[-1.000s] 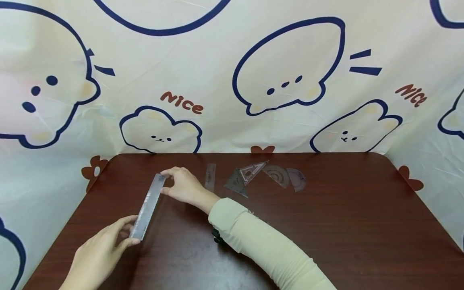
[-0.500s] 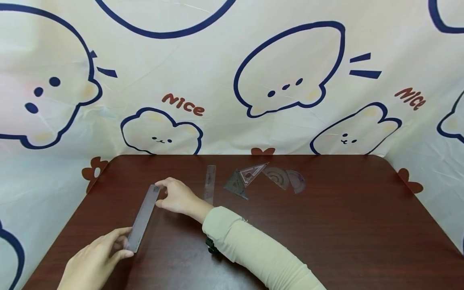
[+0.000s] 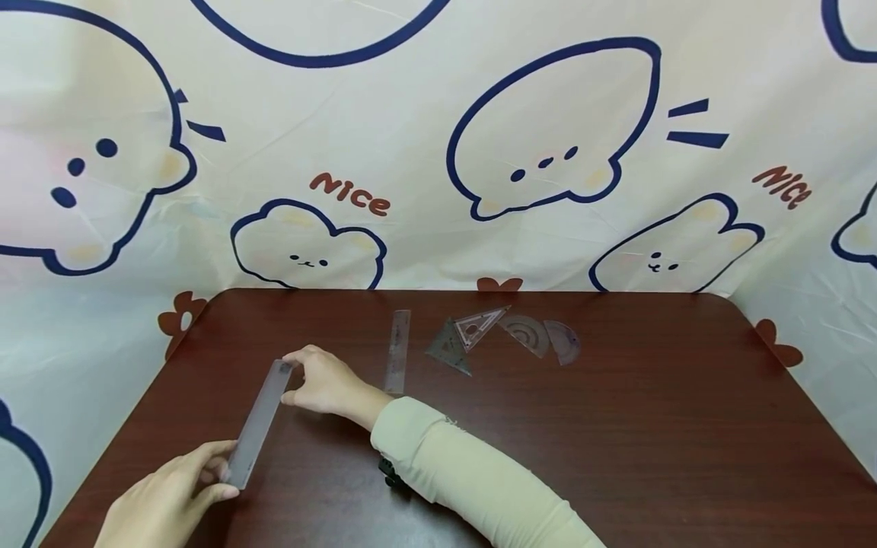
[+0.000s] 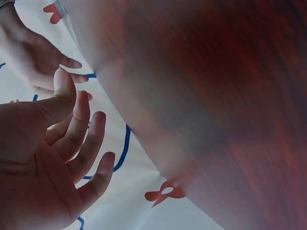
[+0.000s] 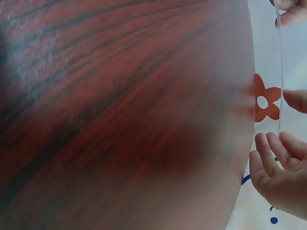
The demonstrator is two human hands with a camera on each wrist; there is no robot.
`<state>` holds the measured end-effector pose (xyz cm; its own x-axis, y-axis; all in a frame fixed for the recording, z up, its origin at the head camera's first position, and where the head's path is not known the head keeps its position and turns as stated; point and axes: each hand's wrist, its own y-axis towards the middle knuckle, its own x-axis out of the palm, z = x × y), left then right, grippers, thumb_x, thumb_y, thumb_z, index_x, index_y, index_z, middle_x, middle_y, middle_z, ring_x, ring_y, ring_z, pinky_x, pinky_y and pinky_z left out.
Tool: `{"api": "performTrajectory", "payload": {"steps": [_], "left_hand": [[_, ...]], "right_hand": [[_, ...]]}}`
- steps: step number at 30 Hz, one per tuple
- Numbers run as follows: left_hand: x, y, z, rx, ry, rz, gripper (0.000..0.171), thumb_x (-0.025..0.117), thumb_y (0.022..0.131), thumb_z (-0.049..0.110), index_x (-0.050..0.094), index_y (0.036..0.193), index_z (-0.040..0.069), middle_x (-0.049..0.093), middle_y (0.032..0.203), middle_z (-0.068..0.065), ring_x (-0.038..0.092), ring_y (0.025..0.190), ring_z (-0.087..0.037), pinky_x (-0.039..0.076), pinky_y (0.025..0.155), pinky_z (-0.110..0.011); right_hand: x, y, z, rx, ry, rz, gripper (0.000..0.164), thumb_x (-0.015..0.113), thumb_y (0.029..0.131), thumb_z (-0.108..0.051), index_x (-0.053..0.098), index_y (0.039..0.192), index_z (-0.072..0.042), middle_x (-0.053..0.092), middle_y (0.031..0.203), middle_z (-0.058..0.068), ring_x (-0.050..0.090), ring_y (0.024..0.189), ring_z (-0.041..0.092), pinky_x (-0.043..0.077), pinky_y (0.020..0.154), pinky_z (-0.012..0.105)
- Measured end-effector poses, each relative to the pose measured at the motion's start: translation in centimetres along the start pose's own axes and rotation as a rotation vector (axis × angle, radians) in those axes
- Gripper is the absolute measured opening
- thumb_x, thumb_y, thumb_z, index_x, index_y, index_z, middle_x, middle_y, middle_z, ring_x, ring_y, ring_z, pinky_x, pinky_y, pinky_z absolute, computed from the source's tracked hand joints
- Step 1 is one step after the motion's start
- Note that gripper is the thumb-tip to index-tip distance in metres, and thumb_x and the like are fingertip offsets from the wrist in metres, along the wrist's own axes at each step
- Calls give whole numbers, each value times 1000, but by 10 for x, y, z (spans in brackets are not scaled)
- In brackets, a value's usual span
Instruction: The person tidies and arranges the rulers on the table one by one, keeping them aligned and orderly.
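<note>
A clear straight ruler is held slanting above the left part of the table, its far end leaning right. My left hand pinches the near end between thumb and fingers. At the far end, my right hand pinches the ruler with thumb and fingertips. In the right wrist view the ruler appears edge-on as a thin line, between the left hand at the top and the right hand below. The left wrist view has the left hand in front of the right hand.
On the brown table, a second clear ruler lies beyond the right forearm. Right of it are a grey set square, a clear set square and two protractors. A printed cloth encloses the table's back and sides.
Both hands have moved left and nearer to me with the ruler between them. More of the second ruler shows past the right wrist. The other drawing tools lie as before.
</note>
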<state>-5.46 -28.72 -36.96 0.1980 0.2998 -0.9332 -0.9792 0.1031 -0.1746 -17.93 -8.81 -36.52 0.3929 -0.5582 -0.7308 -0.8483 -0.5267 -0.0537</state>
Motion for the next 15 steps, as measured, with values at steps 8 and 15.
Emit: {"api": "performTrajectory", "payload": {"steps": [8, 15], "left_hand": [[2, 2, -4, -24, -20, -84, 65, 78, 81, 39, 58, 128, -2, 62, 92, 10, 56, 78, -9, 44, 63, -31], [3, 3, -2, -23, -1, -103, 66, 81, 77, 41, 61, 124, 0, 64, 90, 11, 55, 73, -9, 43, 61, -32]], "right_hand": [[10, 6, 0, -30, -152, -37, 55, 76, 87, -34, 58, 138, -24, 57, 131, -13, 52, 119, 1, 39, 91, 13], [14, 6, -1, -6, -228, -70, 56, 75, 87, -33, 57, 140, -28, 56, 132, -18, 50, 120, 2, 40, 90, 14]]}}
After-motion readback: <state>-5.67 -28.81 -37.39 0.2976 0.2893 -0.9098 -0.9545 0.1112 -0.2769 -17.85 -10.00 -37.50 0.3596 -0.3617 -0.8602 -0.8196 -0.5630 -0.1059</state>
